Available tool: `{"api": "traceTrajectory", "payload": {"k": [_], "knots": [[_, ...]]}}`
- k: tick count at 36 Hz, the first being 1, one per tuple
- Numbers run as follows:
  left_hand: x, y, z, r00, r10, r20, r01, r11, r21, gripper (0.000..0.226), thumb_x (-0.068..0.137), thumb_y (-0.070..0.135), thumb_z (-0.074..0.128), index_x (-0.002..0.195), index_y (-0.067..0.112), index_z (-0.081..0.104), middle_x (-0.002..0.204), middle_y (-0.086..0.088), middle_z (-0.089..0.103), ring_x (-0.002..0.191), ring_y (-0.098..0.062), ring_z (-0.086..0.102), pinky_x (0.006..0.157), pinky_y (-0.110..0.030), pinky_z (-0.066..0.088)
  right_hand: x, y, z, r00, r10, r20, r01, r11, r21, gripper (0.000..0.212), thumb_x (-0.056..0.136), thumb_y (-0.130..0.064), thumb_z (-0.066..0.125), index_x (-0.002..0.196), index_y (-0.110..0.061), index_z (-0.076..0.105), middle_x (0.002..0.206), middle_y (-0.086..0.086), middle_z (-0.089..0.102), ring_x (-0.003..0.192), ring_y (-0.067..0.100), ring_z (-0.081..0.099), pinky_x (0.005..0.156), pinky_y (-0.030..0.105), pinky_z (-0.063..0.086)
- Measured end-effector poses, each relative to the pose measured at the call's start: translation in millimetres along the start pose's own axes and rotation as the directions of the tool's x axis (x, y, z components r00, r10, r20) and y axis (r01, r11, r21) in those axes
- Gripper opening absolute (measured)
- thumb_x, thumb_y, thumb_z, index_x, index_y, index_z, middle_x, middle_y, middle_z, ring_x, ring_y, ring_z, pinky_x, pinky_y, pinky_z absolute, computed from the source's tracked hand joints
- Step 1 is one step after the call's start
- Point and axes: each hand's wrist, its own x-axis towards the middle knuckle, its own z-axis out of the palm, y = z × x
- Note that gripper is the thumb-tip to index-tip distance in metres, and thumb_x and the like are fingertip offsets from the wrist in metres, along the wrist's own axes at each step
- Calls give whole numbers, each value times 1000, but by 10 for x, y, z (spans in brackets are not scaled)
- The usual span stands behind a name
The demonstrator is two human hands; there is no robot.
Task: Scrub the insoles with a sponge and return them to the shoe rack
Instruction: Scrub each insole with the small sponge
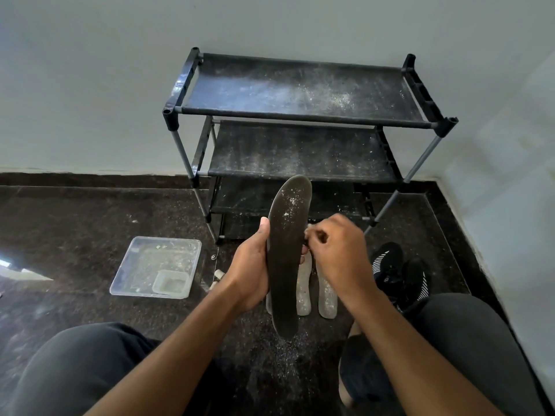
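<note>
Head view: dark insole (286, 259) held upright in front of the knees, toe end far, heel end near, over the dark stone floor (75, 223). Left hand (250, 274) grips its left edge, thumb on the face, fingers wrapped behind; that grip is pressed onto the insole. Right hand (336, 247) sits at the right edge with fingers curled tight, pinching something small; too hidden to say whether it's a sponge. White specks on the upper face, grit on the floor under the heel.

Step looks like scrubbing this insole. To do it well: keep the left hand mid-length so the insole doesn't flex, stroke from toe to heel so debris falls clear, cover the speckled far end first.

Pose: both forearms come in from near, converging at the insole; left wrist straight, right wrist bent inward.

Pale insoles (303, 289) lie on the floor just behind. Shoe rack (300, 118) stands far, against the wall, dusty. Clear plastic tray (156, 265) on the left, black shoes (399, 271) on the right.
</note>
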Motion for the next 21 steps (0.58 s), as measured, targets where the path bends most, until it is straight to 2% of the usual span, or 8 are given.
{"api": "traceTrajectory", "payload": {"k": [2, 5, 7, 9, 13, 15, 16, 21], "knots": [[11, 11, -11, 1000, 1, -3, -1, 1000, 17, 71, 109, 57, 20, 134, 8, 66, 132, -17, 68, 124, -37, 61, 110, -48, 47, 25, 12, -67, 997, 47, -63, -44, 998, 46, 7, 90, -12, 75, 85, -7, 75, 83, 1, 64, 72, 12, 63, 64, 24, 53], [-3, 26, 12, 1000, 22, -2, -22, 1000, 15, 69, 109, 54, 22, 134, 5, 64, 127, -20, 69, 113, -28, 67, 101, -43, 50, -84, -135, -42, 996, -89, -9, 89, 987, 130, 3, 87, -11, 78, 90, -11, 78, 86, -1, 67, 76, 8, 65, 68, 18, 54], [-16, 21, 34, 1000, 27, 12, -27, 1000, -5, 68, 110, 52, 23, 134, 3, 64, 130, -24, 67, 121, -32, 66, 106, -44, 50, -181, -211, 37, 986, -151, 68, 137, 974, 180, 4, 87, -9, 76, 90, -11, 77, 89, -1, 67, 83, 11, 65, 74, 25, 56], [-26, 7, 47, 999, 29, 23, -29, 1000, -3, 67, 110, 51, 22, 136, 3, 62, 133, -23, 66, 128, -32, 62, 112, -45, 46, -182, -198, 81, 987, -136, 86, 119, 978, 173, 4, 87, -9, 74, 91, -10, 75, 90, -1, 66, 85, 13, 65, 75, 32, 56], [1, -22, -2, 1000, 3, 7, -3, 1000, -2, 68, 109, 54, 21, 133, 8, 67, 131, -19, 68, 128, -35, 60, 112, -50, 45, -11, -69, -9, 997, -18, -71, 27, 993, 119, 2, 89, -9, 76, 88, -8, 75, 83, 0, 65, 72, 10, 63, 65, 33, 57], [8, -17, -19, 1000, -2, 8, 2, 1000, -3, 70, 109, 56, 21, 131, 10, 69, 131, -19, 68, 130, -40, 58, 114, -53, 43, 25, -57, -60, 991, 32, -127, -13, 989, 148, 4, 89, -9, 77, 85, -9, 75, 80, -1, 64, 67, 8, 63, 61, 25, 56], [8, -7, -20, 1000, 1, 3, -1, 1000, -10, 70, 109, 56, 22, 131, 9, 68, 131, -20, 68, 129, -40, 59, 113, -52, 44, 7, -77, -61, 993, 21, -120, 0, 986, 167, 3, 89, -10, 78, 86, -9, 76, 80, -2, 65, 66, 8, 63, 61, 22, 55], [10, 13, 11, 1000, 12, 15, -11, 997, -70, 67, 109, 53, 26, 133, 4, 65, 131, -23, 67, 124, -31, 65, 104, -42, 50, -220, -279, 85, 990, -139, 17, 132, 970, 206, 11, 89, -14, 78, 98, -7, 78, 87, 0, 66, 80, 11, 65, 73, 28, 57]]}}
